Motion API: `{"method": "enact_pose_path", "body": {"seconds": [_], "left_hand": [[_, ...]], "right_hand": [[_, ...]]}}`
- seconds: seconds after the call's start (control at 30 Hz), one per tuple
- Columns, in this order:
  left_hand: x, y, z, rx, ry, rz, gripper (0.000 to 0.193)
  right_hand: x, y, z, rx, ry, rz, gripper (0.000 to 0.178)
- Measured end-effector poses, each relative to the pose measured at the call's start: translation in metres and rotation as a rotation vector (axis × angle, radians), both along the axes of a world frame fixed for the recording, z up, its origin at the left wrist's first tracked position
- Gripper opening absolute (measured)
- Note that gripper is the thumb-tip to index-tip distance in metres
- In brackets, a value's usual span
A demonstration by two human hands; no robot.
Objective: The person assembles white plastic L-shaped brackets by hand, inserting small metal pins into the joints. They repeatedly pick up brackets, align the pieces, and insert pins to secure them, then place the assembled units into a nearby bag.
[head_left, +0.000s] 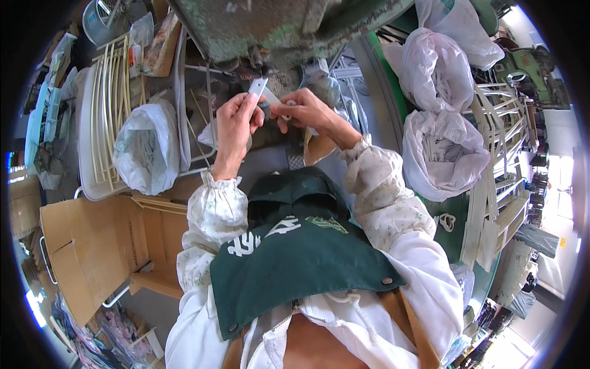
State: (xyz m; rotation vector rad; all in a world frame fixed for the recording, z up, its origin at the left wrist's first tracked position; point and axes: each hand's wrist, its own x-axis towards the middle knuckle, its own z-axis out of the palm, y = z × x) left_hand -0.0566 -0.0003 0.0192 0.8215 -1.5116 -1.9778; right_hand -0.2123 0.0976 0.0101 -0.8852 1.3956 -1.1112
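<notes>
Just below a worn green metal machine [276, 37], my two hands are close together. My left hand [238, 123] is closed on a small flat white strip [258, 87] with holes in it, pinched between thumb and fingers and pointing up toward the machine. Beside it, my right hand [307, 112] is closed on a second narrow white strip [270, 96], which slants toward the left hand. The lower parts of both strips are hidden by my fingers.
A white plastic bag [147, 147] stands at the left, by long pale strips [114, 117] in a tray. On the right are more white bags [445, 157] holding pale pieces, and stacked slats [491, 203]. An opened cardboard box [92, 252] sits at lower left.
</notes>
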Motion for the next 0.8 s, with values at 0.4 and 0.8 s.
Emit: {"method": "enact_pose_path", "body": {"seconds": [0.4, 0.8], "left_hand": [[0.005, -0.016, -0.002, 0.095, -0.163, -0.1, 0.026], [0.027, -0.026, -0.007, 0.131, -0.112, -0.096, 0.024]], "right_hand": [[0.01, 0.0, 0.014, 0.126, -0.038, -0.121, 0.029], [0.017, 0.012, 0.019, 0.066, -0.044, -0.188, 0.028]]}}
